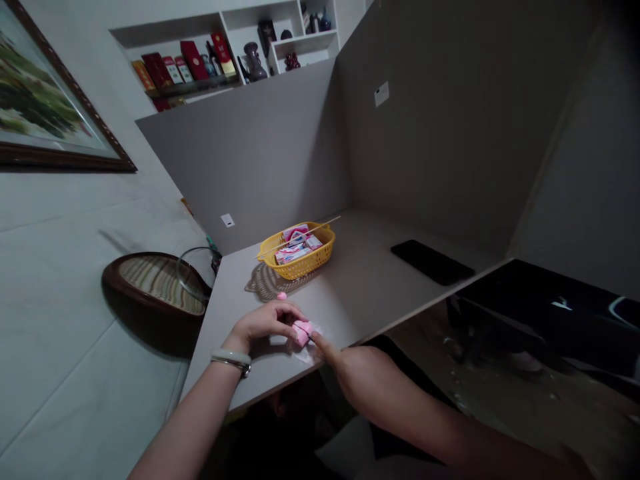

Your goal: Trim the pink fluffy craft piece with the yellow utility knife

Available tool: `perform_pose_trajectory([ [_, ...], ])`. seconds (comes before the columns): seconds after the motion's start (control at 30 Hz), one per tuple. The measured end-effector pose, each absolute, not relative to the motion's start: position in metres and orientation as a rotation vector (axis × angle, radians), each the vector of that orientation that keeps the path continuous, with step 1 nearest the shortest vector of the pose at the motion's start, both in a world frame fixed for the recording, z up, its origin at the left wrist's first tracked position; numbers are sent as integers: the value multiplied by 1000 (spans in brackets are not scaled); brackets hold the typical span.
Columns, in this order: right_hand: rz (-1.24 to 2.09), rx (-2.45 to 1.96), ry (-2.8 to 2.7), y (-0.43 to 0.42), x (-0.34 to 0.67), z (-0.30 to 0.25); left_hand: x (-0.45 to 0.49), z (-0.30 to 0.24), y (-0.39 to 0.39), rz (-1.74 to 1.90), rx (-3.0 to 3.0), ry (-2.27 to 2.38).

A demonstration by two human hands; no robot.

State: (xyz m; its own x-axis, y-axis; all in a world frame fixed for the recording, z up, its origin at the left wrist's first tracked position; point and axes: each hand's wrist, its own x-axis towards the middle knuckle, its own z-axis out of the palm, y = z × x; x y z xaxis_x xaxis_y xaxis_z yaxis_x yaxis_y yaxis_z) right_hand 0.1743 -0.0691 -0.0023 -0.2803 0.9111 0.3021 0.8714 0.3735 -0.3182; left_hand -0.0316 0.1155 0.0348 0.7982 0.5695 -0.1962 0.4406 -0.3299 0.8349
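Pink block (301, 333) located at the near edge of the pale laminate table (350, 267), held between both hands, just above a crumpled piece of clear film (306, 353). The block appears soft, though its material cannot be confirmed from this view.

Left hand (265, 323): fingers (285, 313) curled closed around the block's left end, gripping it. A pale bangle (231, 359) sits on the wrist. Right hand (350, 370): forefinger (317, 341) extended, its tip at the block's right end. A thin dark line shows at that fingertip, too small to identify. The remaining right fingers are hidden, so their state cannot be told.

Handling assessment: the left-hand wrap appears to give adequate support. Given the block's apparent softness, light, steady pressure from the right forefinger is judged best, to avoid denting it. Keeping the work low over the table also appears sound.

Surroundings, taking the hands as centre: a small pink piece (281, 295) lies at 11 o'clock, just beyond the left fingers. At 12 o'clock, a yellow plastic basket (300, 261) stands on a woven mat (265, 283), holding printed packets (293, 252) with a thin wooden skewer (300, 239) across them. A black phone (433, 262) lies face down or dark at 2 o'clock. A glass bowl (195, 273) and a wood-rimmed oval tray (155, 283) stand off the table's edge at 10 o'clock.
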Motion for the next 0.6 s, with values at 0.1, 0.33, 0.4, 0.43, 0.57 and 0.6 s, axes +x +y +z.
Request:
perform_pose_trajectory([
  [0.1,194,-1530,-2308,-78,184,-3,-32,34,115,138,1999,738],
  [0.33,131,-1598,-2269,-75,176,-3,-30,34,114,122,2011,742],
  [0.4,144,-1572,-2277,-70,173,-1,-31,33,114,148,1992,744],
  [0.43,162,-1558,-2289,-70,175,-1,-31,32,114,160,1988,745],
  [0.57,223,-1591,-2324,-83,189,-5,-32,32,114,154,2007,733],
  [0.6,213,-1613,-2319,-85,190,-6,-32,32,114,146,2011,729],
])
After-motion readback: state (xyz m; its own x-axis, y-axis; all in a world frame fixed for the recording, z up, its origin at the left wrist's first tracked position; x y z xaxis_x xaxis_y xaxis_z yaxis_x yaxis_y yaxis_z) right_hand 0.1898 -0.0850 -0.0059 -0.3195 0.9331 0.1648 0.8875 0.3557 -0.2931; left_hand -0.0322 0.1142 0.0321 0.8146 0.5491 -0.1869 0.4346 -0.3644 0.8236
